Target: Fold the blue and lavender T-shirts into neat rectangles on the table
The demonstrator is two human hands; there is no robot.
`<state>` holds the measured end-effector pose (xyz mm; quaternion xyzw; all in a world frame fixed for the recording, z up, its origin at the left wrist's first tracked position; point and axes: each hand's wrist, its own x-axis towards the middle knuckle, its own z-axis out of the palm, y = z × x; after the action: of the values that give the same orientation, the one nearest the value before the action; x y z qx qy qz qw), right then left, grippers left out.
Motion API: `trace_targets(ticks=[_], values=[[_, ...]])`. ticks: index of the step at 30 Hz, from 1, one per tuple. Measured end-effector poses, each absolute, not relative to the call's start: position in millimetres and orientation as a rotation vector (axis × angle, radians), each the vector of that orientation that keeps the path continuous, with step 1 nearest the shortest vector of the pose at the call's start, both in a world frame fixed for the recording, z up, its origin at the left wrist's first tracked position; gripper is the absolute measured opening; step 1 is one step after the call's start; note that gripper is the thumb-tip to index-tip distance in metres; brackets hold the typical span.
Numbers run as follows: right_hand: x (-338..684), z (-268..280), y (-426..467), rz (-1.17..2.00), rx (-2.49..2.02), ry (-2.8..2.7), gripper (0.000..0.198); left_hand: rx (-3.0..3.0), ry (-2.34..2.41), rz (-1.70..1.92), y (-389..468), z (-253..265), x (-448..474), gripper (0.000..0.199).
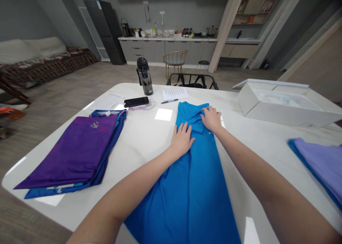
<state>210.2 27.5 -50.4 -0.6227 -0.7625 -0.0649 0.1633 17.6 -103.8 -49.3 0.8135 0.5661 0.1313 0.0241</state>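
Observation:
A bright blue garment (203,180), apparently a shirt, lies lengthwise on the white table (141,140), its far end folded over and its near end running out of the bottom of the view. My left hand (182,140) rests flat on the left part of the cloth with the fingers spread. At the far right edge, my right hand (211,118) has its fingers bent on the folded cloth, thumb and fingertips at a crease. Small white lettering shows on the cloth just below that hand.
To the left lies a stack of folded shirts (77,144), purple on top. Behind it are a phone (136,102), a pen (170,101), a printed sheet (175,93) and a dark bottle (145,78). An open white box (285,110) and lilac folded clothing (320,158) are at right.

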Motion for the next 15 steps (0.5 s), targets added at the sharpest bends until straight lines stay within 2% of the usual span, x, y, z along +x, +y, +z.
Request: trace_targets(ticks=[2,6,10,15], values=[[197.9,-49.4,5.8,-0.128,-1.611,-2.255,0.033,2.453,1.821,0.374,-113.9,-50.5,5.0,0.063],[184.2,-54.0,-30.3,0.074,-1.358,-2.441,0.029,2.405,1.869,0.339,-135.9,-47.5,-11.5,0.045],[181.4,-60.3,-57.8,0.132,-1.369,-2.458,0.026,2.378,1.911,0.314,-159.5,-41.3,-21.7,0.031],[168.7,-53.7,-94.2,0.092,-1.314,-2.48,0.026,2.314,1.926,0.271,-187.6,-34.2,-33.3,0.029]])
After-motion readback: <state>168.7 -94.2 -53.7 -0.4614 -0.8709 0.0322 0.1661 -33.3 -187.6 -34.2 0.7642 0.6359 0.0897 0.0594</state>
